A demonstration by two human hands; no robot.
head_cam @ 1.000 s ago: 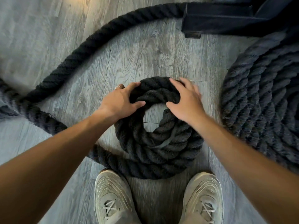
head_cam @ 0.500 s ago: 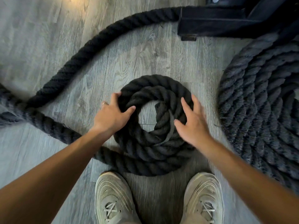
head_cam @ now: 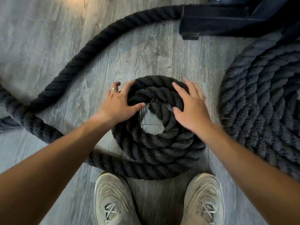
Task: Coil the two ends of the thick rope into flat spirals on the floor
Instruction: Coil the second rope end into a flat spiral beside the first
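Note:
A small coil of thick black rope (head_cam: 155,148) lies on the grey wood floor just ahead of my shoes, about three turns with a gap at its centre. My left hand (head_cam: 119,103) presses on the coil's left upper side, fingers spread, thumb at the inner turn. My right hand (head_cam: 191,108) rests on the right upper side, thumb hooked on the inner rope end. A large flat spiral of the same rope (head_cam: 266,108) lies at the right edge. The loose rope (head_cam: 84,52) runs from the small coil out left and arcs back to the top.
A black metal frame base (head_cam: 227,18) stands at the top right, with the rope passing beside it. My two beige sneakers (head_cam: 113,198) stand at the bottom. Grey plank floor (head_cam: 40,30) spreads to the upper left.
Both hands slid from the coil's sides back up to its far part, and the inner turn has turned and tightened, so the centre gap is smaller.

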